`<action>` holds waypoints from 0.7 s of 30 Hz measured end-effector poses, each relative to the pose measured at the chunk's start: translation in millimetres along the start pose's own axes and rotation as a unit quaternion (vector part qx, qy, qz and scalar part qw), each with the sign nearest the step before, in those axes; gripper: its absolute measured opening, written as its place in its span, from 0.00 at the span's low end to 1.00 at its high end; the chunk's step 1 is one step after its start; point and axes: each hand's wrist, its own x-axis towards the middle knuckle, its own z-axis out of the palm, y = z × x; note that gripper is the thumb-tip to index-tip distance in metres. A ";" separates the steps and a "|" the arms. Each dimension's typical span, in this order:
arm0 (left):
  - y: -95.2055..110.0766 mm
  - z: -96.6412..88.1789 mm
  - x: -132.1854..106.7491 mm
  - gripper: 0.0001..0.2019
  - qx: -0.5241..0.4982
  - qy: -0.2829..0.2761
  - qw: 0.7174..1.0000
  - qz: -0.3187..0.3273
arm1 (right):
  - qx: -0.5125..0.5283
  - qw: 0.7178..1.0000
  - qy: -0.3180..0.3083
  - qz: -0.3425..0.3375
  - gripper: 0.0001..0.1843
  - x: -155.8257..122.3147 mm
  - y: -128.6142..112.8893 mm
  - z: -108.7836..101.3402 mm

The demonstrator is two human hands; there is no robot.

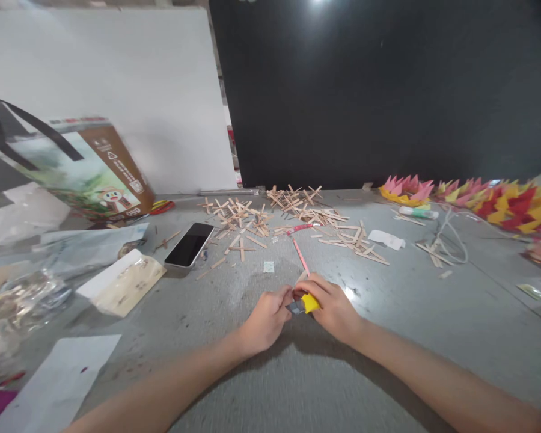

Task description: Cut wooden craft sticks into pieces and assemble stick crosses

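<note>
At the near middle of the grey bench (234, 385), two bare hands are shown, brought close together. Left hand (265, 319): fingers curled inward at the grey end of the tool; whether anything is pinched there cannot be told. Right hand (336, 304): closed around a yellow-and-grey tool (311, 303), its type partly hidden by the fingers. Pink striped stick (300, 255): seen extending away from the right hand's fingertips, its near end hidden.

Beyond the hands: wooden sticks (242, 248), many, loosely heaped, some crossed; a red strip (300, 228), laid among them; a small pale square (268, 267), laid flat nearer the hands.

Left side: a dark-screened phone (189, 245), face up; a cream packet (128, 285); clear plastic packaging (22, 307); a white sheet (58, 385), placed at the near edge; a printed bag (103, 180) with black handles, stood against a white panel (117, 60).

Right side: crumpled white paper (386, 239); a white tube (418, 212) with a green band; a pale cord (465, 246), looped; pointed paper decorations (511, 207) in pink, yellow and red, ranged before a black panel (388, 90).
</note>
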 end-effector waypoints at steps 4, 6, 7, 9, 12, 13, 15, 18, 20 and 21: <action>-4.9 -0.6 -0.3 0.03 -0.015 -0.046 0.999 0.001 | -0.033 0.999 0.002 0.019 0.22 0.5 0.9 2.8; -2.9 -1.1 -0.3 0.09 -0.032 -0.008 0.999 -0.021 | -0.045 0.998 0.009 0.039 0.21 0.7 1.9 1.9; -1.5 -1.5 0.1 0.12 -0.047 0.026 0.998 -0.033 | -0.048 0.998 0.015 0.049 0.20 1.1 2.7 1.0; 0.7 -2.4 1.6 0.18 -0.074 0.108 0.990 -0.055 | -0.055 0.996 0.025 0.072 0.18 2.4 4.9 -1.1; 0.7 -4.0 4.0 0.21 -0.082 0.185 0.977 -0.060 | -0.088 0.988 0.036 0.121 0.18 6.1 8.9 -2.3; 0.2 -4.3 4.4 0.21 -0.081 0.186 0.977 -0.061 | -0.111 0.984 0.043 0.136 0.21 7.5 10.0 -1.9; -0.2 -4.4 4.2 0.21 -0.071 0.158 0.983 -0.062 | -0.155 0.974 0.062 0.154 0.31 10.0 10.8 -0.4; 1.1 -3.9 2.7 0.20 -0.037 0.105 0.992 -0.052 | -0.166 0.975 0.047 0.140 0.46 11.6 6.8 0.3; 2.3 -3.9 1.7 0.19 -0.007 0.085 0.995 -0.045 | -0.136 0.984 0.013 0.111 0.49 11.5 1.3 -1.9; 2.6 -4.0 1.3 0.19 0.009 0.079 0.996 -0.040 | -0.119 0.988 -0.003 0.097 0.49 11.3 -1.6 -3.9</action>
